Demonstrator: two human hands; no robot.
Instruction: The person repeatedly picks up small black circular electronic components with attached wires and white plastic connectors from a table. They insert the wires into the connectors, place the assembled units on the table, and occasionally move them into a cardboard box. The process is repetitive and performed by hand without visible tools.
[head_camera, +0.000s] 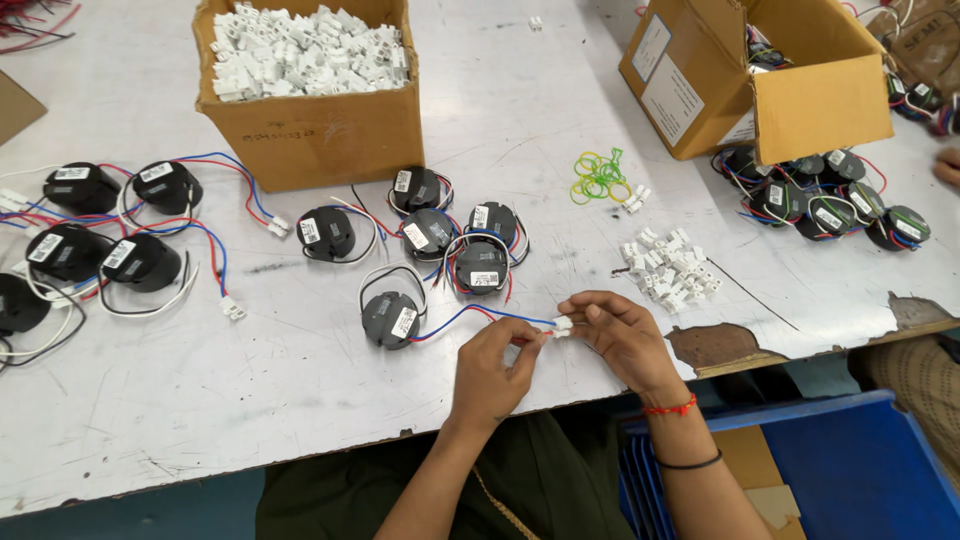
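The left hand (490, 368) pinches the red and blue wire ends (500, 318) between thumb and fingertips, and the right hand (620, 335) grips a small white connector (563, 324) between thumb and forefinger, the two meeting just above the near table (250, 380) edge. The wires run left from the hands to a black round module (390, 318) lying just beside the left hand. The step in hand looks like seating the wire ends into the connector; the next move would call for a steady push with the ends lined up to the connector's openings, though whether they are already in cannot be told. Just beyond the right hand lies a loose pile of connectors (668, 265), with green rubber bands (598, 177) farther on. Beyond the left hand sits a cluster of modules (455, 232), and well to its left more modules (105, 225) that already carry connectors on their leads. Farthest off stand a box of connectors (310, 85) beyond the left hand and an open box (760, 80) beyond the right, with further modules (830, 205) heaped beside it.
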